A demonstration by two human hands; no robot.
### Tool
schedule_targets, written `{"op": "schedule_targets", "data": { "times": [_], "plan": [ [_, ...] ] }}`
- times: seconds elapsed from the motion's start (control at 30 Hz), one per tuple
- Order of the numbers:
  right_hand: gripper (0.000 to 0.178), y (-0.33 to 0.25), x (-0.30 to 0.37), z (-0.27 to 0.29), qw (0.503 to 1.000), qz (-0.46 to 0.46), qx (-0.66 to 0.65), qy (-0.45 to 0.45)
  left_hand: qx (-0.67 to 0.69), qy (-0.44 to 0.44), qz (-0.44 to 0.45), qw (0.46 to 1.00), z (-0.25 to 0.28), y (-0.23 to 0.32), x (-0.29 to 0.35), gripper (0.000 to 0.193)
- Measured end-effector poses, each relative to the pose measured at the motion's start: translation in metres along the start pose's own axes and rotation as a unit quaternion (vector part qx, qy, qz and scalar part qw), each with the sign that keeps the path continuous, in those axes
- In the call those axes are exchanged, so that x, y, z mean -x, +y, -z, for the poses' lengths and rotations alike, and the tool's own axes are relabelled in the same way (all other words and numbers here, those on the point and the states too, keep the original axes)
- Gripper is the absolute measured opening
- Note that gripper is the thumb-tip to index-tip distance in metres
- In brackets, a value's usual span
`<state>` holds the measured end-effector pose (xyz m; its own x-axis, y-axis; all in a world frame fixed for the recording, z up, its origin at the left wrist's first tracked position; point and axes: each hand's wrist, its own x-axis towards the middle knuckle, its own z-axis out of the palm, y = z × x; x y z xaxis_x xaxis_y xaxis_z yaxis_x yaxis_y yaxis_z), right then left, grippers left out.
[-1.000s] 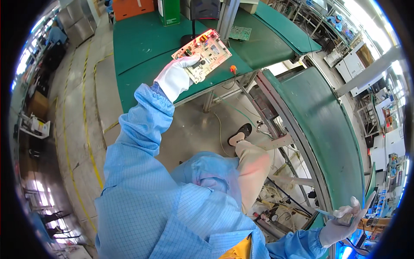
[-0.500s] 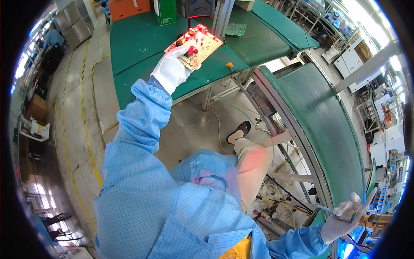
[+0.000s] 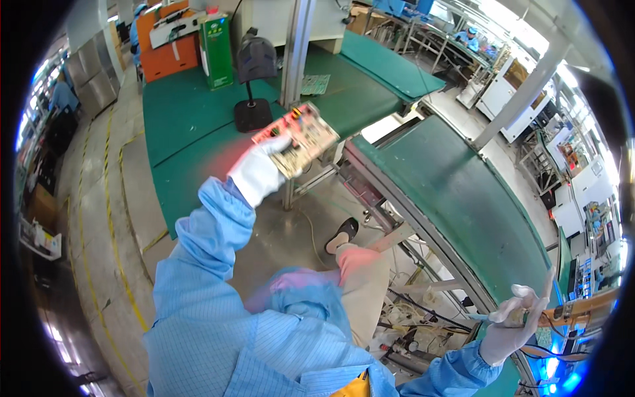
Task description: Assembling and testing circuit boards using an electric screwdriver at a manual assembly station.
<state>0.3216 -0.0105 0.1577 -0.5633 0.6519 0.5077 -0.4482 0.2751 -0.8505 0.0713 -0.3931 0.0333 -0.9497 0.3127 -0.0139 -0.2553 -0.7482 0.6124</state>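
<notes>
Holding one board (image 3: 307, 136) in the left hand (image 3: 256, 173), white-gloved, with the grip closed on its near edge and the thumb over the component side. Held up at a tilt, in view before the right part of the tabletop (image 3: 182, 122), well apart from the right hand (image 3: 508, 325). Low at the right with this other hand, also white-gloved, fingers partly bent, near the belt (image 3: 456, 198). Cannot tell the state of the right grip, wide or narrow, around the thin pale-blue rod (image 3: 477, 317) at the fingers.

Counting two containers at the far left of the tabletop: one orange box (image 3: 185, 58) and one green tin (image 3: 217, 58), side by side. On top of the box, one pale item (image 3: 175, 32) with dark parts; at the tin's top, something small and red (image 3: 211, 10). Cannot see inside box or tin.

Counting two boards in all: the one in hand and one green board (image 3: 315, 84), lying flat just right of the metal post (image 3: 296, 53). Between tin and post, one black stand (image 3: 256, 59). Far beyond, at least two people (image 3: 467, 40) in blue.
</notes>
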Motion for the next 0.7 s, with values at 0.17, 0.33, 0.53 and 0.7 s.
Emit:
{"op": "schedule_targets", "data": {
  "times": [0.17,0.33,0.53,0.7],
  "plan": [
    [0.055,-0.001,0.002,0.003,0.999,-0.005,-0.027,-0.029,-0.028,-0.103,0.118,0.987,-0.051,-0.064,-0.008,0.044],
    [0.048,0.012,-0.004,0.002,0.996,0.07,0.022,-0.054,0.002,-0.16,0.253,0.954,-0.117,-0.116,0.007,0.038],
    [0.046,0.017,-0.01,-0.01,0.996,0.074,0.015,-0.054,-0.025,-0.271,0.31,0.911,-0.156,-0.164,0.02,0.047],
    [0.049,0.013,-0.011,-0.014,0.996,0.066,0.045,-0.032,-0.07,-0.294,0.317,0.899,-0.166,-0.187,0.031,0.041]
  ]
}}
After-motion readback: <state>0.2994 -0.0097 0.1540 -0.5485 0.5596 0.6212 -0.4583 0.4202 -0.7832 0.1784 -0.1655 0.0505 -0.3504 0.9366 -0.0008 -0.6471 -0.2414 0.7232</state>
